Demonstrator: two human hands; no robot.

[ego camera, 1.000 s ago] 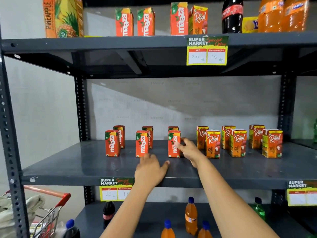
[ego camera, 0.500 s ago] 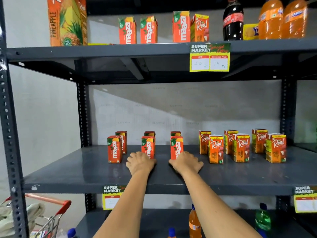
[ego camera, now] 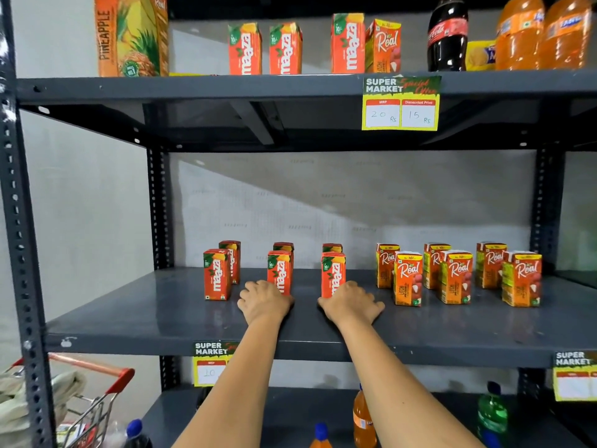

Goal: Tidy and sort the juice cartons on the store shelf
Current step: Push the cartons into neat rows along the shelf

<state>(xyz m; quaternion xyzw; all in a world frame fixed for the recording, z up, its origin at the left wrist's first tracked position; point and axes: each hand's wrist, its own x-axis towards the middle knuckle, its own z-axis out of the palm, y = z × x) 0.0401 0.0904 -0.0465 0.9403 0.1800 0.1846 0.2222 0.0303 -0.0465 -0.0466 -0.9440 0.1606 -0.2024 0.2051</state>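
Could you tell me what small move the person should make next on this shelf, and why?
Probably reach the right hand up for the lone Real carton beside the top-shelf Maaza cartons; the middle shelf already looks sorted, both hands resting empty.

The red cartons [ego camera: 279,273] on the left of the middle shelf read "maaza", each with a "10/-" mark. The orange-and-yellow cartons [ego camera: 457,277] to the right read "Real". On the upper shelf's edge a yellow tag [ego camera: 401,103] reads "SUPER MARKET", "MRP 20 Rs", "Discounted Price 15 Rs". The tall carton [ego camera: 130,35] far left on top reads "PINEAPPLE".
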